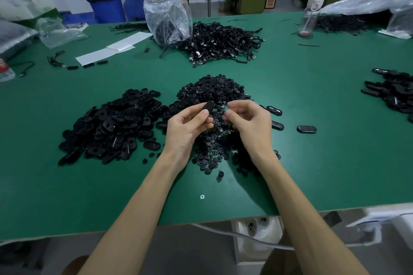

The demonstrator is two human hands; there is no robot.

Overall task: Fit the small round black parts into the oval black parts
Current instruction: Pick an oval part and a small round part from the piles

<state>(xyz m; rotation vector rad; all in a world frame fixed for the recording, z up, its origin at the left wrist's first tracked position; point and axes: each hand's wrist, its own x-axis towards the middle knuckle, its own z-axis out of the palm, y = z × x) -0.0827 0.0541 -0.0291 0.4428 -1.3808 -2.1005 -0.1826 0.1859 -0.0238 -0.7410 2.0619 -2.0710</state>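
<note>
I read this as the middle of one fitting cycle. An oval black part [209,105] is up off the table [324,174], pinched between the thumb and fingers of the left hand [186,128], with its far end poking out above the fingertips. The right hand [249,121] is just beside it, fingers curled in and thumb tip meeting the forefinger, above the pile of small round black parts [213,90]. I cannot tell whether a round part is caught in that pinch (it is black on black there). The hands are close but apart, with a narrow gap between the oval and the right fingertips.

The next move, as I judge it, is to bring a round part square onto the oval's opening and press until it seats. If the pinch is empty, one has to be picked from the pile first. I cannot see the opening from here, so the oval may need turning toward the right hand.

Both forearms come in from the near edge and converge, wrists raised over the pile, palms turned toward each other. The heap of loose oval parts [111,127] lies to the left. A few single ovals [306,129] lie on the right, possibly finished.
</note>
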